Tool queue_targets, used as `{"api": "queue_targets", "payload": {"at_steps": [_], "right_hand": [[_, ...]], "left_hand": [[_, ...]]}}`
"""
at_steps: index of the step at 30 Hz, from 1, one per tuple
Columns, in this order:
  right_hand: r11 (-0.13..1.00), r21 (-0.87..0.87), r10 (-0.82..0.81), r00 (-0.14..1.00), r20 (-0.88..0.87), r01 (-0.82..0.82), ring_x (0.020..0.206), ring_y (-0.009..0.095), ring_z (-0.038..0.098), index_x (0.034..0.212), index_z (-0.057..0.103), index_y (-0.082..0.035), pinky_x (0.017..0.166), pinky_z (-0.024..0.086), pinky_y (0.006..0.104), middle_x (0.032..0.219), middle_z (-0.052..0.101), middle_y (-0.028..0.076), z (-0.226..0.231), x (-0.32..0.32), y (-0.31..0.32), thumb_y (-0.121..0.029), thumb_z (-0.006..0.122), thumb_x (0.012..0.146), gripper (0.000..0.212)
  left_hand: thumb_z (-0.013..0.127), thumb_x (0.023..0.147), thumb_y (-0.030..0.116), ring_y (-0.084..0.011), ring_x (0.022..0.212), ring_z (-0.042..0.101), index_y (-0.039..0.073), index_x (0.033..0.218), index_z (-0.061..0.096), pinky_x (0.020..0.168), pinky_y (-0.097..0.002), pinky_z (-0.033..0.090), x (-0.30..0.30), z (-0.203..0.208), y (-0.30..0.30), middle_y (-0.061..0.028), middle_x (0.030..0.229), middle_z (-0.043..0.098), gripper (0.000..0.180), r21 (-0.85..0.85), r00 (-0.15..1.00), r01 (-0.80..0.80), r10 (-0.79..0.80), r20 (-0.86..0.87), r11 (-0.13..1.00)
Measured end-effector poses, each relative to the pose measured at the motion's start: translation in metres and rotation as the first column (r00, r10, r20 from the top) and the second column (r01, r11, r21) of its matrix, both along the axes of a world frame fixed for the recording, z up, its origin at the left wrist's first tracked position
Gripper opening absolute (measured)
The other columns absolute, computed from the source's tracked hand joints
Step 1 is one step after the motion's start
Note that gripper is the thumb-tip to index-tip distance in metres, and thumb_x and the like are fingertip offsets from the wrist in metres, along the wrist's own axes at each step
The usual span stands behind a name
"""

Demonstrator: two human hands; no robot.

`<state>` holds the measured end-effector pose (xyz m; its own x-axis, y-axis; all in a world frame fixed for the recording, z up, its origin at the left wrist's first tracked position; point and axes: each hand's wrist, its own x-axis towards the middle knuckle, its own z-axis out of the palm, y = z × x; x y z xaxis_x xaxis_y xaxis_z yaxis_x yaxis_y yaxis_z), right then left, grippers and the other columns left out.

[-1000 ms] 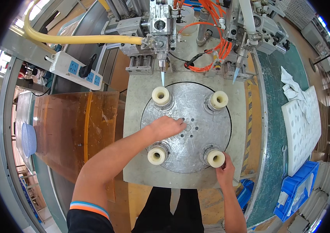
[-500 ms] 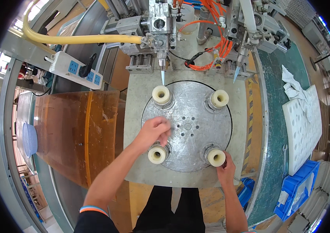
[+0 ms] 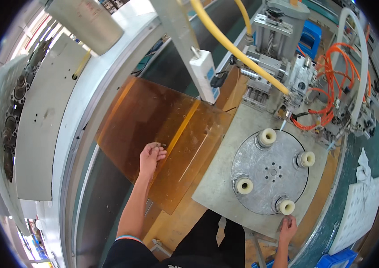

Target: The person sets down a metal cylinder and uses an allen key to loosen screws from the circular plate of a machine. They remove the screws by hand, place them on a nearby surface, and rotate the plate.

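While my left hand (image 3: 152, 154) is pinching something small over the amber translucent plastic panel (image 3: 162, 147), my right hand (image 3: 287, 223) is perhaps curling, empty, beside the round grey metal turntable (image 3: 269, 172); fumbling risks dropping it.

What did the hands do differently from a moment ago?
The left hand left the round metal plate and swung out to the left, over the orange see-through panel. The right hand stayed by the plate's near edge, and all four cream spools stayed put.

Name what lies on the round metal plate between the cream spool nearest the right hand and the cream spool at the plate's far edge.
In the head view, between the near spool and the far spool lies only bare round metal plate, with a cluster of small holes at its middle.
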<state>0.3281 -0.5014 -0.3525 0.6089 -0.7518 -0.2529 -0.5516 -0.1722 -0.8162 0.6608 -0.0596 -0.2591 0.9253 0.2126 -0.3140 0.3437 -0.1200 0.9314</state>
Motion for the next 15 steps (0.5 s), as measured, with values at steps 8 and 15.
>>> {"api": "queue_targets", "payload": {"at_steps": [8, 15], "right_hand": [[0.996, 0.084, 0.002, 0.995, -0.102, 0.006, 0.048, 0.005, 0.039, 0.101, 0.062, 0.000, 0.044, 0.033, 0.0220, 0.058, 0.040, -0.003, 0.017, -0.015, 0.015, -0.001, 0.058, 0.082, 0.019], [0.986, 0.034, 0.166, 0.955, -0.245, -0.163, 0.049, 0.008, 0.044, 0.098, 0.065, -0.007, 0.047, 0.038, 0.0251, 0.055, 0.047, 0.000, 0.040, -0.027, 0.036, -0.008, 0.062, 0.080, 0.018]], "left_hand": [[0.067, 0.076, 0.014, -0.0252, 0.115, 0.050, 0.014, 0.091, 0.068, 0.098, -0.0367, 0.039, 0.034, -0.064, 0.033, -0.0062, 0.117, 0.059, 0.014, 0.572, 0.947, -0.196, 0.003, 0.321, 0.796], [0.067, 0.075, 0.010, -0.0335, 0.120, 0.045, 0.001, 0.126, 0.048, 0.102, -0.0402, 0.035, -0.007, -0.034, 0.020, -0.0174, 0.127, 0.051, 0.055, 0.799, 0.942, -0.183, -0.130, 0.309, 0.572]]}}
